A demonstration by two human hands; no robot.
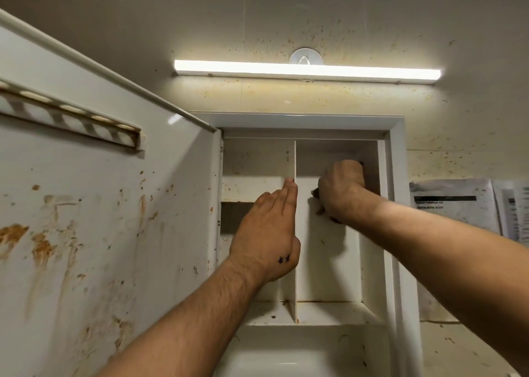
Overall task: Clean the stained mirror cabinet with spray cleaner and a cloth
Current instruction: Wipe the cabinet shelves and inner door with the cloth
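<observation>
light: warm, fairly bright, from strip lamp point(307, 72) on the wall above the fingers | glare: lamp blown out, small highlight on cabinet door point(114, 190) up-left of the fingers | shadow: soft, inside the compartment round right hand point(342, 189) | blur: right hand and cloth point(315, 194) smeared, left hand point(266, 233) sharp | edges: wide-angle bending
</observation>
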